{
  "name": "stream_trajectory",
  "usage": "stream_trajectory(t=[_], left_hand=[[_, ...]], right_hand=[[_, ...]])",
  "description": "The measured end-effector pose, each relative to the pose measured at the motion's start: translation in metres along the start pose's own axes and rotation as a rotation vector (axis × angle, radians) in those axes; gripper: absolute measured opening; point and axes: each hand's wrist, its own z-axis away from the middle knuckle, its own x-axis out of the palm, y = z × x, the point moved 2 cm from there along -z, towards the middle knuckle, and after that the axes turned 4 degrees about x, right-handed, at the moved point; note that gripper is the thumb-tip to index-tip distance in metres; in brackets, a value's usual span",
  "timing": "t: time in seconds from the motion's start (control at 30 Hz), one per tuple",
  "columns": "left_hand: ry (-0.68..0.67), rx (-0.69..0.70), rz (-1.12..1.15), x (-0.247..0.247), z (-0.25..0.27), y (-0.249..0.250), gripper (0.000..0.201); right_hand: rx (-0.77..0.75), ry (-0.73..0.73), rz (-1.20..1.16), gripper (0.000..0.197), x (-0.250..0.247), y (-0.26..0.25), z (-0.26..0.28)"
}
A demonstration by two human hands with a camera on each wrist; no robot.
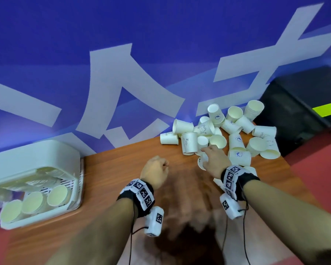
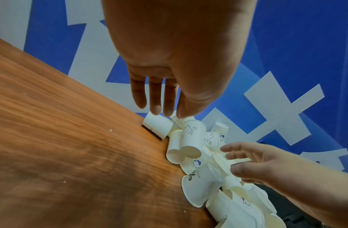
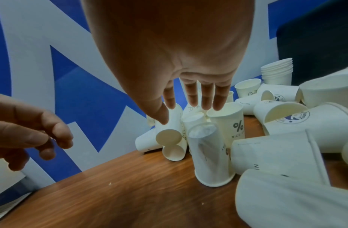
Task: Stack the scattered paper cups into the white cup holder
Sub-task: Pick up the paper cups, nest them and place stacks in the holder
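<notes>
A heap of white paper cups (image 1: 224, 134) lies tumbled at the far right of the wooden table (image 1: 122, 169), against the blue wall. My right hand (image 1: 210, 152) hovers over the heap's near edge, fingers straight and spread, holding nothing. In the right wrist view its fingertips (image 3: 192, 104) hang just above an upright "%" cup (image 3: 231, 123) and an upside-down cup (image 3: 210, 154). My left hand (image 1: 161, 165) floats over bare table left of the heap, fingers loosely curled and empty (image 2: 159, 108). The white cup holder (image 1: 36, 159) sits at the far left with stacked cups (image 1: 34, 201) inside.
A nested stack of cups (image 1: 254, 109) stands upright at the back of the heap. A black box (image 1: 304, 104) with a yellow label borders the heap on the right. The blue wall with white lettering runs along the table's far edge. Red floor shows beyond the table's right edge.
</notes>
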Motion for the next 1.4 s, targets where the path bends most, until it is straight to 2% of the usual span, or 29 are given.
stream_trajectory(t=[0.23, 0.47, 0.6, 0.8, 0.97, 1.2, 1.4], left_hand=[[-0.029, -0.053, -0.006, 0.012, -0.025, 0.002, 0.024], [-0.037, -0.075, 0.059, 0.018, -0.057, 0.006, 0.035], [-0.021, -0.037, 0.114, 0.024, -0.080, 0.015, 0.042], [0.028, 0.009, 0.175, 0.036, -0.108, 0.027, 0.065], [-0.006, -0.060, 0.151, 0.049, -0.135, 0.028, 0.083], [-0.097, -0.091, 0.060, 0.064, -0.141, 0.026, 0.069], [-0.110, -0.118, 0.103, 0.059, -0.133, 0.021, 0.036]], right_hand=[[0.025, -0.127, 0.107, 0.057, 0.012, 0.022, -0.030], [-0.078, -0.244, 0.084, 0.069, 0.024, 0.033, -0.048], [-0.056, -0.174, -0.077, 0.058, 0.018, 0.040, -0.054], [0.086, -0.021, -0.383, 0.048, -0.016, 0.048, -0.054], [0.185, 0.037, -0.581, 0.036, -0.021, 0.062, -0.049], [0.305, 0.034, -0.793, 0.026, -0.013, 0.070, -0.049], [0.373, 0.016, -1.036, 0.024, -0.007, 0.055, -0.042]])
